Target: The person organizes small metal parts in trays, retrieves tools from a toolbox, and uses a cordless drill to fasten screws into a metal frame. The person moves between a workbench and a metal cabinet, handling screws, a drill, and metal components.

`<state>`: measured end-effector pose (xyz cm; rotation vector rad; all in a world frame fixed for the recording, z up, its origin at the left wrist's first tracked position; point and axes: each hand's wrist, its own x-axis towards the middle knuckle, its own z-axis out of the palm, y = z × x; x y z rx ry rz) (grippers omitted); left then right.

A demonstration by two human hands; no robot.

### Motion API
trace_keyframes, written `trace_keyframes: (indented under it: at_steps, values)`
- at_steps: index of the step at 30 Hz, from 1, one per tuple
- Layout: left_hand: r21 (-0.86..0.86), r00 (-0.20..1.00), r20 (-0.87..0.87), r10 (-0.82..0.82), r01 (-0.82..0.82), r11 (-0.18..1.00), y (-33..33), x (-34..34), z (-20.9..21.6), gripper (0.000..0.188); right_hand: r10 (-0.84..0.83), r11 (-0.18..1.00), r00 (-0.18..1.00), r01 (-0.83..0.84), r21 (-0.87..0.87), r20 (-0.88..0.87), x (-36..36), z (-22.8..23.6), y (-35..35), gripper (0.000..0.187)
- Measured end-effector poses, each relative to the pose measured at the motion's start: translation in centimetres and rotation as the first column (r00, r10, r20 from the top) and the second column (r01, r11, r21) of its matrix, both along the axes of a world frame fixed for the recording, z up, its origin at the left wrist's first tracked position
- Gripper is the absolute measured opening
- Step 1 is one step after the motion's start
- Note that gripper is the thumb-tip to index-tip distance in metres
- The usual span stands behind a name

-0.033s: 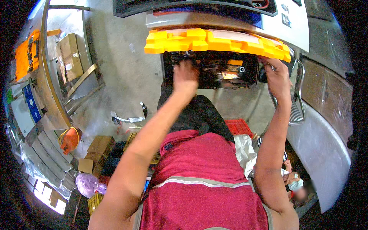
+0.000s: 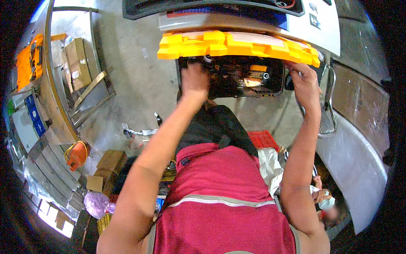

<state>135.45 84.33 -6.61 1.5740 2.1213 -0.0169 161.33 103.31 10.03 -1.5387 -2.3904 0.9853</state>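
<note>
Case [image 2: 279, 78] stands open, my right hand [image 2: 305, 78] at its lid [image 2: 249, 47], likely steadying it for my left hand [image 2: 195, 79] inside; whether either's fingers pinch, I cannot tell.

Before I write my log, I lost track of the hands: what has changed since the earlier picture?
The left hand has moved left at the black case, toward its left end; any grip or release is unclear. The right hand stays at the right end of the raised orange lid.

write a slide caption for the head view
Left hand at the left of an open black case, right hand by its yellow lid's right end.
</note>
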Motion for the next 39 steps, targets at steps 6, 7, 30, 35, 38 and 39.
trace_keyframes:
  at_steps: [6, 7, 30, 35, 38, 39]
  values:
    - [0.201, 0.967, 0.155, 0.202, -0.231, 0.952, 3.0, -6.3, 0.3, 0.026, -0.013, 0.999, 0.999, 0.011, 0.047, 0.030, 0.2, -1.2, 0.3, 0.021]
    - [0.058, 0.980, 0.161, 0.116, -0.127, 0.990, 3.5, -6.1, 0.9, 0.027, -0.014, 0.998, 0.999, 0.013, 0.054, 0.033, 0.2, -1.2, 0.5, 0.021]
    - [-0.070, 0.808, 0.159, -0.567, 0.582, 0.810, 5.8, 1.8, 2.3, 0.033, 0.073, 0.997, 0.997, -0.073, 0.002, -0.037, 1.6, 0.6, 2.0, 0.028]
    - [-0.099, 0.843, 0.067, -0.533, 0.537, 0.838, 1.2, -0.6, 7.1, 0.040, 0.090, 0.996, 0.995, -0.089, 0.033, -0.036, 1.6, 0.4, 2.1, 0.027]
    - [-0.191, 0.931, -0.004, -0.366, 0.359, 0.914, -0.5, -1.3, 5.9, 0.039, 0.086, 0.996, 0.994, -0.084, 0.044, -0.063, 1.5, 0.3, 2.1, 0.031]
    - [-0.181, 0.966, 0.002, -0.259, 0.255, 0.950, -1.1, -1.9, 5.3, 0.039, 0.083, 0.996, 0.995, -0.080, 0.047, -0.060, 1.6, 0.3, 2.1, 0.030]
